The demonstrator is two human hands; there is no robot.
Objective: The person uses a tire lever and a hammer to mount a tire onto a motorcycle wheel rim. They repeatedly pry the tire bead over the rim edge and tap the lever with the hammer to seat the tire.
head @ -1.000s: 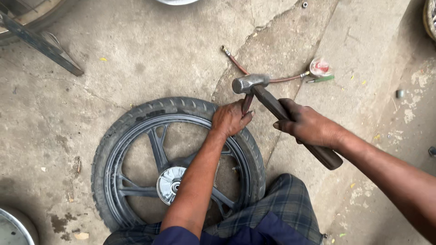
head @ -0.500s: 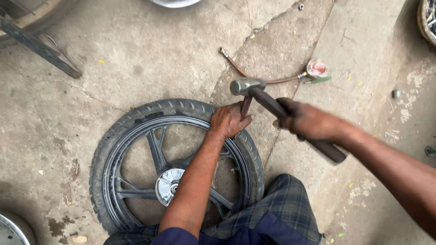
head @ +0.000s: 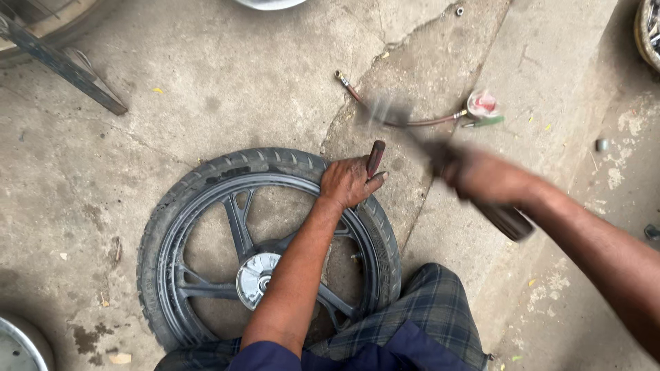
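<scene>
Two hands work: the left hand (head: 349,181) grips a tyre lever (head: 375,158) at the motorcycle wheel (head: 206,185), the right hand (head: 485,178) clasps a blurred hammer (head: 505,220) near a small red-and-white packet (head: 482,104).

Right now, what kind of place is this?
Likely a roadside tyre or motorcycle repair spot: a motorcycle wheel flat on cracked concrete floor, left hand bracing a punch tool, right hand swinging a hammer.

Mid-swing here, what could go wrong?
1. The hammer is a blur in the right hand, while the left hand grips the short rod just below its top: a miss would likely hit the fingers.
2. The rod stands at the tyre edge; a glancing blow might kick it sideways.
</scene>
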